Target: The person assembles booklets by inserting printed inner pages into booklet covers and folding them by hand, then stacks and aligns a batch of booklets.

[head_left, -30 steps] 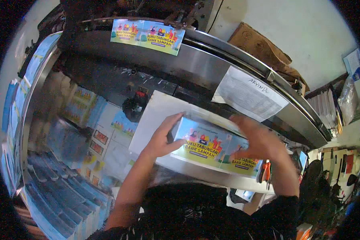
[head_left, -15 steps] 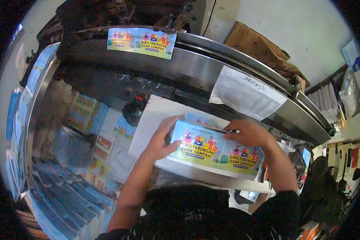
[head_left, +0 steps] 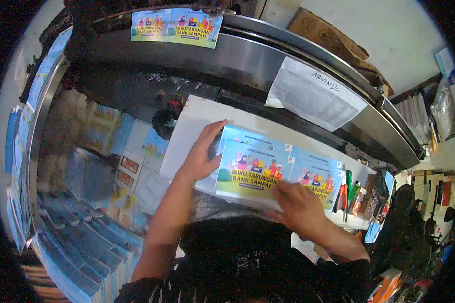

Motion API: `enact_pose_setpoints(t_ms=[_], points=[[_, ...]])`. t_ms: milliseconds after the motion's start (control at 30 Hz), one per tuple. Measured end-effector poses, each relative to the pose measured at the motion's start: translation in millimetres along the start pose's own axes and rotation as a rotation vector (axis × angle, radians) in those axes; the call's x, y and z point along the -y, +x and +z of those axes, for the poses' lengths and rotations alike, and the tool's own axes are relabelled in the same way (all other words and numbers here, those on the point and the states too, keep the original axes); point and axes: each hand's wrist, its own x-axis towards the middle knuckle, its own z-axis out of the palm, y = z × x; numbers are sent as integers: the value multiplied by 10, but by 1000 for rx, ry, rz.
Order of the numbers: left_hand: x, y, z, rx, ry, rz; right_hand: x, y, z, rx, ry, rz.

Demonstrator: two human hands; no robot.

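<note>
Two glossy, light-blue printed cover sheets (head_left: 255,169) lie overlapped on a white board in front of me. Each carries a pair of colourful cartoon covers, and the upper sheet sits slightly lower, leaving a strip of the sheet beneath showing. My left hand (head_left: 202,154) grips their left edge, its fingers toward the far corner and its thumb by the near part. Over the lower middle of the sheets is my right hand (head_left: 301,207), smeared by motion. Its fingers are bent downward, and whether they pinch anything is hidden.
The white board (head_left: 187,131) rests before a metal machine bar (head_left: 247,60). On the bar lie another printed sheet (head_left: 176,28) and a handwritten paper (head_left: 313,96). Pliers (head_left: 343,194) and other tools stand at right. Blue stacks (head_left: 81,242) fill the lower left.
My right hand has moved from the sheets' far edge down to their near middle. The upper sheet now lies flatter, nearly lined up over the lower one. My left hand stays at the left edge.
</note>
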Motion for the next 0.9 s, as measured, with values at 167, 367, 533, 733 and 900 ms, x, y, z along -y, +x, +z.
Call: enact_pose_setpoints(t_ms=[167,367,533,733,900], points=[[49,-57,15,-31,-145,-59,-102,62,96,-99,-16,106],[13,-60,52,-43,-254,-76,-270,115,-18,-13,142,94],[113,-93,92,-40,-398,-148,-371,259,-438,107,465,98],[-51,-78,3,8,-127,-88,-470,591,-959,172,56,230],[-46,-55,11,6,-147,-92,-1142,932,-842,-70,60,79]])
